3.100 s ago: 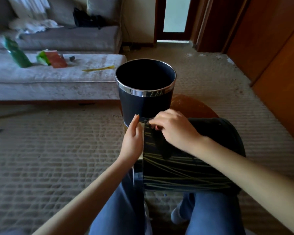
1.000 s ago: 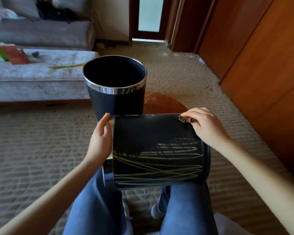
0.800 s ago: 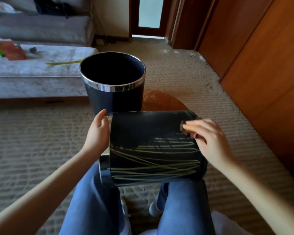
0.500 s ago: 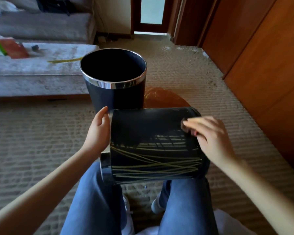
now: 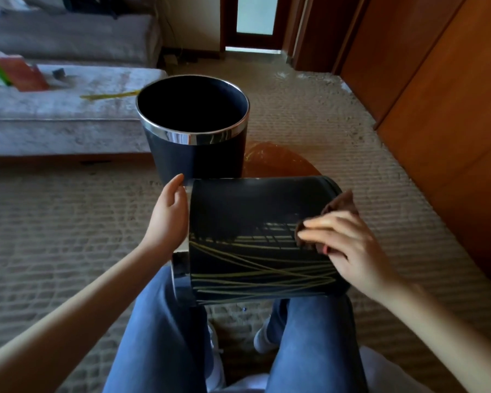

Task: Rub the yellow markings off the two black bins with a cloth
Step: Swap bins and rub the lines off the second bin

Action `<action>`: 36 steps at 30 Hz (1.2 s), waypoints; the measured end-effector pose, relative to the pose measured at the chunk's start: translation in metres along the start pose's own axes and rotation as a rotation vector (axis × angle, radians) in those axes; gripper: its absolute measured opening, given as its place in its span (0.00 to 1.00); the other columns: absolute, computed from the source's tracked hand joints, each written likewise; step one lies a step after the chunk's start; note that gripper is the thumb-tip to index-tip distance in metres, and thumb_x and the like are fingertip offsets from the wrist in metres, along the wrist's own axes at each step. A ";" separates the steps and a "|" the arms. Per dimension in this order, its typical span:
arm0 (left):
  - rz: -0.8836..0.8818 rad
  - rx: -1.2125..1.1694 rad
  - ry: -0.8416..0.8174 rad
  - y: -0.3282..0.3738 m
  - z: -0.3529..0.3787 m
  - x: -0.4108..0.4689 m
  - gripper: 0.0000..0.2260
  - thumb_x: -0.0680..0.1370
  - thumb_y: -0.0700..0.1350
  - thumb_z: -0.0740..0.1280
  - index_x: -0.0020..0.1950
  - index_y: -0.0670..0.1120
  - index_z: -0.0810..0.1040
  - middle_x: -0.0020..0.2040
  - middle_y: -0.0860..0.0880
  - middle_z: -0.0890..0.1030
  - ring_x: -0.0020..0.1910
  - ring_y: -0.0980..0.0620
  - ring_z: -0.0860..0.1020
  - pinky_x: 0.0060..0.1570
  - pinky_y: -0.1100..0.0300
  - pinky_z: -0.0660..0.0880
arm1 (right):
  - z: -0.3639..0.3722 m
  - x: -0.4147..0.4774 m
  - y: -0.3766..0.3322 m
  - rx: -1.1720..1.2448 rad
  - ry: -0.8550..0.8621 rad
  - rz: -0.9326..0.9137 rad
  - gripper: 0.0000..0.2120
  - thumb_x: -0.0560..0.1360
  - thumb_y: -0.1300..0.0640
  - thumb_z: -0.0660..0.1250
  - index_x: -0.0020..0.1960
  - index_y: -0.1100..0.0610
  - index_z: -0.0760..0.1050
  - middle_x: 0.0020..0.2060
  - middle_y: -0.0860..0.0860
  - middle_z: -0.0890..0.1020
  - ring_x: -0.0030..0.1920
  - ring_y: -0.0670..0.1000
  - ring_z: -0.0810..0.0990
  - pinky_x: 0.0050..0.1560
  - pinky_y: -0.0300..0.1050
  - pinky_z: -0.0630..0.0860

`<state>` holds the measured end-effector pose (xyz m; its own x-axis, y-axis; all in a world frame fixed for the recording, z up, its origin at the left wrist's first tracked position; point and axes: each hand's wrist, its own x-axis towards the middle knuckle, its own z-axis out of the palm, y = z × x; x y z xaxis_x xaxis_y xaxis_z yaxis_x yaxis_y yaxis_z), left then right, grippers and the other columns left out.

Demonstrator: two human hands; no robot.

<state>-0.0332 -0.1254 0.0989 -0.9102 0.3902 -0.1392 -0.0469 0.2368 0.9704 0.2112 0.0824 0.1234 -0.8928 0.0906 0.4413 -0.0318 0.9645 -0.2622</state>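
A black bin (image 5: 255, 222) lies on its side across my lap, its chrome rim pointing left. Yellow lines (image 5: 261, 275) cross the lower half of its side; the upper half looks black. My left hand (image 5: 169, 217) presses flat against the rim end with straight fingers. My right hand (image 5: 349, 245) presses a brown cloth (image 5: 339, 208) onto the bin's right part with extended fingers, the thumb tucked under the cloth. A second black bin (image 5: 196, 129) with a chrome rim stands upright on the carpet just beyond.
A grey upholstered bench (image 5: 63, 109) with a yellow strip (image 5: 111, 95) and green and red items (image 5: 9, 72) stands at left. A brown round stool top (image 5: 278, 163) sits behind the lying bin. Wooden wardrobe doors (image 5: 437, 95) line the right. Carpet lies all around.
My right hand with the cloth has slid from the bin's upper right edge down onto its side. More cloth shows above the fingers. The left hand stays on the rim.
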 end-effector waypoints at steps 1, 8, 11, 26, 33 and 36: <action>0.002 0.015 0.004 -0.001 0.000 0.000 0.20 0.86 0.48 0.54 0.78 0.50 0.67 0.74 0.49 0.72 0.74 0.52 0.69 0.76 0.49 0.64 | 0.001 0.016 0.006 0.009 -0.007 0.024 0.20 0.69 0.71 0.64 0.57 0.58 0.83 0.55 0.51 0.82 0.57 0.52 0.77 0.64 0.46 0.71; -0.026 -0.034 0.009 -0.002 -0.001 -0.006 0.20 0.85 0.51 0.55 0.77 0.53 0.68 0.73 0.43 0.74 0.74 0.41 0.70 0.75 0.39 0.63 | 0.011 0.104 0.034 0.113 -0.140 0.236 0.18 0.72 0.73 0.66 0.52 0.54 0.84 0.50 0.48 0.83 0.54 0.51 0.80 0.59 0.54 0.75; -0.047 -0.034 0.008 0.002 -0.001 -0.004 0.23 0.81 0.55 0.56 0.76 0.54 0.68 0.72 0.48 0.75 0.72 0.45 0.72 0.74 0.42 0.66 | -0.002 0.050 0.010 0.102 -0.084 0.142 0.19 0.69 0.72 0.65 0.52 0.55 0.84 0.52 0.47 0.82 0.55 0.46 0.76 0.64 0.42 0.71; -0.098 -0.109 0.016 0.003 0.000 -0.010 0.26 0.77 0.57 0.57 0.75 0.55 0.70 0.71 0.44 0.76 0.72 0.43 0.72 0.74 0.41 0.66 | 0.024 0.113 0.025 0.044 -0.155 0.187 0.21 0.69 0.73 0.65 0.51 0.51 0.84 0.49 0.49 0.83 0.51 0.55 0.80 0.57 0.50 0.74; -0.123 -0.071 0.023 0.000 0.003 0.001 0.18 0.86 0.47 0.53 0.76 0.52 0.69 0.33 0.50 0.82 0.28 0.53 0.80 0.31 0.63 0.78 | 0.005 0.011 -0.028 0.025 -0.093 -0.094 0.19 0.70 0.65 0.61 0.54 0.53 0.85 0.52 0.48 0.81 0.54 0.53 0.77 0.55 0.55 0.74; -0.112 -0.117 0.011 -0.004 0.004 0.001 0.18 0.86 0.47 0.54 0.76 0.53 0.69 0.53 0.36 0.83 0.50 0.38 0.83 0.55 0.50 0.79 | 0.013 0.057 -0.016 0.052 -0.098 -0.063 0.21 0.68 0.71 0.63 0.54 0.55 0.84 0.49 0.50 0.82 0.49 0.57 0.78 0.50 0.56 0.75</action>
<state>-0.0325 -0.1225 0.0942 -0.9010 0.3571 -0.2465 -0.1956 0.1728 0.9653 0.1548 0.0690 0.1411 -0.9278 0.0026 0.3731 -0.1107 0.9530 -0.2819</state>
